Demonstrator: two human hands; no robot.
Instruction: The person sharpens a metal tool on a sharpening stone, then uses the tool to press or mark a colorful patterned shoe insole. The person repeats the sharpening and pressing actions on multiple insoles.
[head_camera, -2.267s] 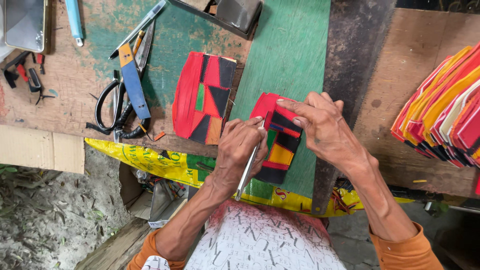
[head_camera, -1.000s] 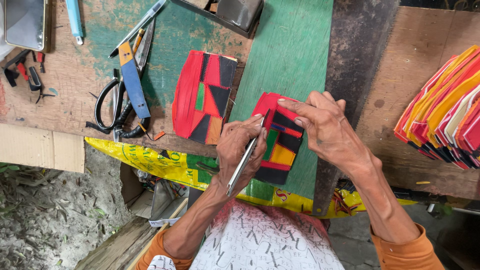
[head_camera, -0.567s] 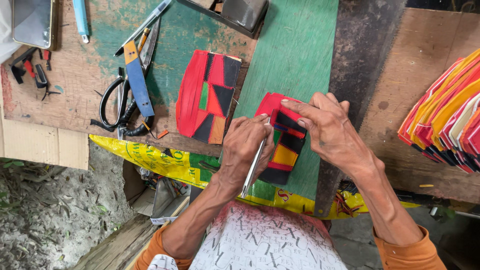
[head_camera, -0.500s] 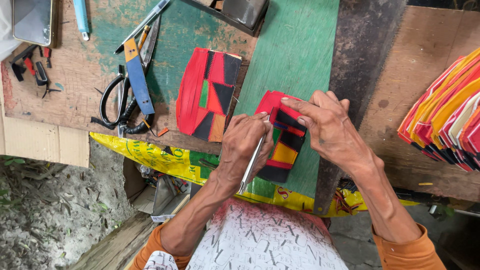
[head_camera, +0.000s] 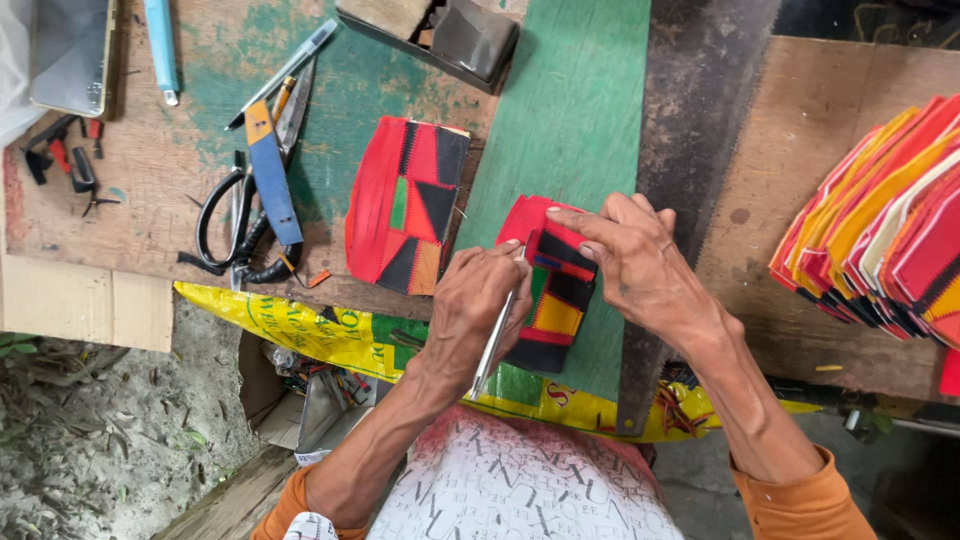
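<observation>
My left hand (head_camera: 482, 305) grips a thin silver metal tool (head_camera: 493, 345), its tip pressed at the left edge of a small patchwork piece (head_camera: 551, 300) of red, black, yellow and green. My right hand (head_camera: 640, 265) lies over that piece from the right, fingers spread and pressing it down on the green board (head_camera: 575, 120). A second, larger patchwork piece (head_camera: 405, 205) lies flat to the left of my hands, apart from them.
A stack of several red, orange and yellow pieces (head_camera: 885, 230) fans out at the right. Black-handled scissors (head_camera: 240, 225), a blue and yellow cutter (head_camera: 268, 170), a pen (head_camera: 285, 72) and a phone (head_camera: 72, 55) lie at the left. A yellow sack (head_camera: 300, 325) hangs off the front edge.
My left hand has shifted the metal tool slightly along the piece's left edge. The right hand stays pressed on the piece. The view drifted a little.
</observation>
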